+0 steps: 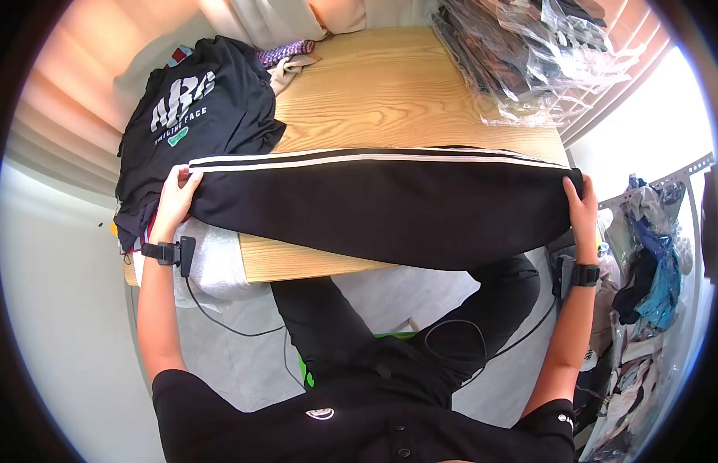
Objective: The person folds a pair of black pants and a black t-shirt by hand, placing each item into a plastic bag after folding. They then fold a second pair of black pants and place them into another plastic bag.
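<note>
Pinching the left end of a black garment (374, 204) between thumb and fingers of the left hand (174, 208), near the corner where white stripes (359, 157) begin; gripping the opposite end with the right hand (581, 212), thumb on the near face, fingers partly hidden behind the cloth. Held wide in front of the body, striped edge on the far side, near edge bowing past the rim of the tabletop (320, 268) toward the right knee (521, 274); resting on the wood or lifted just off it, hard to tell. Judged as a spreading and straightening step, calling in any next move for an even pull, level ends, aligned stripes and enough slack for the cables (235, 330) trailing from the wristbands (165, 252). Farther out, beside a dark shirt with printed lettering (193, 116) on the left, with a patterned cloth (286, 52) beyond it; across from plastic-wrapped clothes (521, 54) at the far right; and, past the right arm, near bagged garments hanging from a rack (689, 171).
</note>
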Demonstrator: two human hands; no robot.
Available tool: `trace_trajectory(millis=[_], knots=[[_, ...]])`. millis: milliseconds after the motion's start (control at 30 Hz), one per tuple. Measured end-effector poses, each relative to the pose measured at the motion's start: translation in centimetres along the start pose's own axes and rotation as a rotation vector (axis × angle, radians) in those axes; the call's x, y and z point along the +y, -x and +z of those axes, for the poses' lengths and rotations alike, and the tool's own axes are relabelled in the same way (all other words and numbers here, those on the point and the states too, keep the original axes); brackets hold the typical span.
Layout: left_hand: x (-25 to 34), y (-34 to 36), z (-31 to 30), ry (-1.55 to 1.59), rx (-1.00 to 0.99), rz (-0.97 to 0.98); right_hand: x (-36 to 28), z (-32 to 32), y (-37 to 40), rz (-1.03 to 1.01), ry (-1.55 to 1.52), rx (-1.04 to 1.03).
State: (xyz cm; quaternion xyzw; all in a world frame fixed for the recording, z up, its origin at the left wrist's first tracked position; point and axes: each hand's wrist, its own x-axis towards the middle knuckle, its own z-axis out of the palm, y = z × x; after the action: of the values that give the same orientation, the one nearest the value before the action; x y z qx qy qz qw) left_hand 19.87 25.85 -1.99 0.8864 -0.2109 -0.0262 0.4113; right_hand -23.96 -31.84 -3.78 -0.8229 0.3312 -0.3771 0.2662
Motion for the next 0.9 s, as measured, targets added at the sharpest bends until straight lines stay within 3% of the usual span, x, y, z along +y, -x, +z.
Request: trace_trajectory(millis=[100,200,267,433,500,567,633,700,733,767,833,900], knots=[[0.5,0.1,-0.1,-0.148,0.127,0.102,0.2,-0.1,-0.6,0.126,-0.08,-0.097],[-0.4,-0.4,-0.5,0.036,0.068,-0.034,0.2,-0.4,-1.2,0.063,-0.099,-0.054],[-0.2,-0.4,-0.3,0.071,0.09,-0.07,-0.9,-0.8,-1.5,0.196,-0.368,-0.057],[-1.2,-0.9,0.0,0.128,0.058,-0.092,2.0,0.8,-2.9,0.207,-0.121,-0.063],[-0.3,-0.3,-0.4,0.108,0.063,-0.125,2.9,1.5,-2.5,0.156,0.044,0.069],[3.7,2.2,-0.9,-0.157,0.006,-0.37,0.3,0.9,-0.4,0.268,-0.072,0.179],[3.2,3.6,-1.7,-0.169,-0.026,-0.405,-2.3,0.2,2.4,0.364,-0.297,0.285],[5.2,5.5,-2.1,0.036,-0.101,-0.578,-3.4,-0.6,5.4,0.441,-0.624,0.244],[5.9,6.0,-3.1,0.389,-0.322,-0.682,-3.3,-1.2,6.7,0.528,-0.763,0.19],[5.5,6.6,-3.0,0.384,-0.305,-0.696,-3.6,-1.3,7.9,0.594,-0.918,0.155],[3.3,7.9,-1.5,1.141,-0.178,-0.701,-4.6,-1.2,9.4,0.641,-1.225,0.095],[4.0,9.4,-0.2,1.321,-0.195,-0.68,-5.6,-0.9,10.3,0.689,-1.33,0.103]])
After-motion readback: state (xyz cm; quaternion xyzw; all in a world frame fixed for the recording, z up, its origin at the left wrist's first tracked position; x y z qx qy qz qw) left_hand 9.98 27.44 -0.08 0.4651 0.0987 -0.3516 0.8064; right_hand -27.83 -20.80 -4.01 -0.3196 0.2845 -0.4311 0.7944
